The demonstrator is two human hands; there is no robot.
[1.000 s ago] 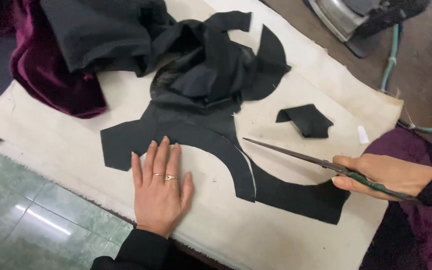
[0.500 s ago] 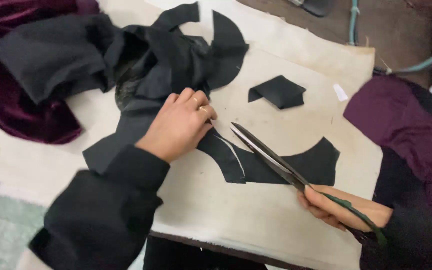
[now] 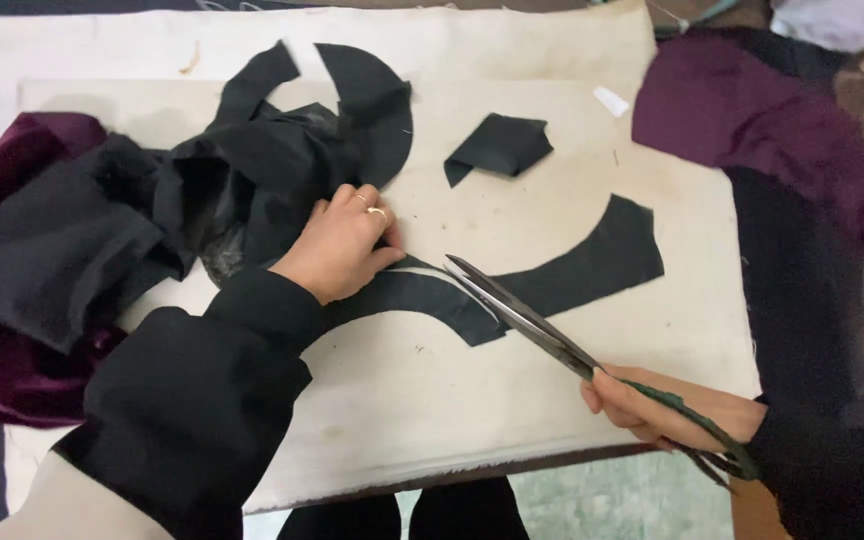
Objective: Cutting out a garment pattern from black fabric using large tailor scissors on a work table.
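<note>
Across the whole work surface lies a cream padded cloth, and everything else is best placed against it. Along its right edge sits a large fold of dark purple fabric with more dark cloth running down below it. Off its left edge bunches a deep purple velvet, and over that, spilling onto the cream cloth's upper left, is a crumpled heap of black fabric with a rounded offcut at its top.

Near the middle of the cream cloth stretches the curved black piece, a long arc rising towards the right. Its right half looks cleanly shaped, with finished edges on both sides; the left part runs under the left hand into the heap, so that end appears to be what remains to be freed. This is a judgement from the outline only.

Just left of the arc's low point, the left hand presses flat on the black fabric, fingers together, pinning it rather than gripping it. At the cream cloth's lower right edge the right hand is closed around the handles of long tailor's scissors. Their blades lie across the arc, tips pointing at the left hand's fingertips, parted only narrowly.

Above the arc lies a small folded black scrap, apart from everything, and near the cloth's upper right a tiny white tag.
</note>
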